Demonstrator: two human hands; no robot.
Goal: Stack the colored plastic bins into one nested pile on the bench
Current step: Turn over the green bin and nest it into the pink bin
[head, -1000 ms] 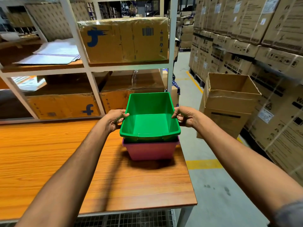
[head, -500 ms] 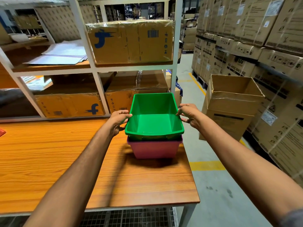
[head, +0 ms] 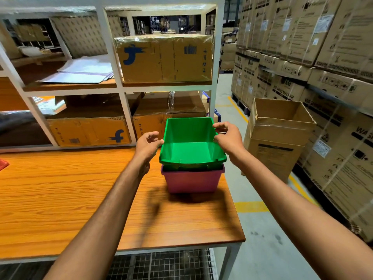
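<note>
A green bin [head: 191,152] sits nested in a pink bin [head: 191,181] near the right end of the wooden bench [head: 80,199]. A dark rim of another bin shows between the two. My left hand [head: 148,145] is at the green bin's left rim, fingers spread and loose, with the thumb tip just at the edge. My right hand [head: 228,138] hovers at the right rim with its fingers apart and curled, not clamped on the plastic. Both bins stand upright and level.
A white shelf rack [head: 121,89] with cardboard boxes [head: 165,59] stands behind the bench. An open cardboard box [head: 278,138] is on the floor to the right, before stacked cartons. A red object [head: 3,164] pokes in at the bench's left edge.
The green bin has settled into the pink one. Both hands have loosened from gripping its rims and their fingers have opened.
</note>
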